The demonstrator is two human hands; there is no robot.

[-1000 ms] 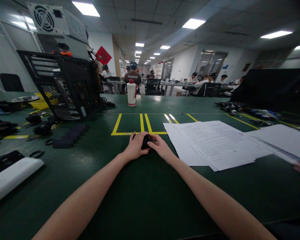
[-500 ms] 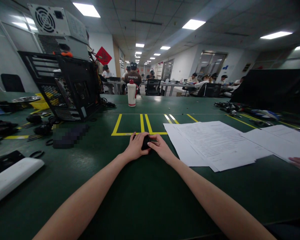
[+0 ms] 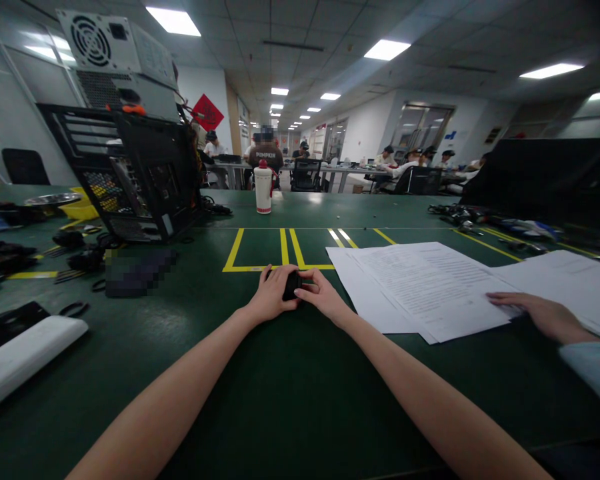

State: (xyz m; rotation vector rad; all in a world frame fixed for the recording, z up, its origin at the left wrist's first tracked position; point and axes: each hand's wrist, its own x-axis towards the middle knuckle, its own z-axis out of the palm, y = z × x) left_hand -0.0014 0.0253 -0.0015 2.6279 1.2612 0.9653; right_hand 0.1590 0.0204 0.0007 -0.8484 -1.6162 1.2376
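A small black object (image 3: 291,285) with a smooth, rounded body sits between my hands at the middle of the green table; its kind is not clear. My left hand (image 3: 273,295) wraps round it from the left, the fingers over its far side and the thumb along the near side. From the right, my right hand (image 3: 324,298) closes its thumb and fingertips on the object's right end. Much of the object is hidden by the fingers of my left hand. Yellow tape lines (image 3: 260,269) lie just beyond my fingertips.
Printed sheets (image 3: 420,293) lie to the right, with another person's hand (image 3: 550,315) on them. A computer case (image 3: 145,177) stands at the left behind a white bar-shaped thing (image 3: 35,353). A lidded bottle (image 3: 263,190) stands ahead.
Another person's hand and pale blue sleeve have come further in from the right, over the papers. My hands and the black object have hardly moved.
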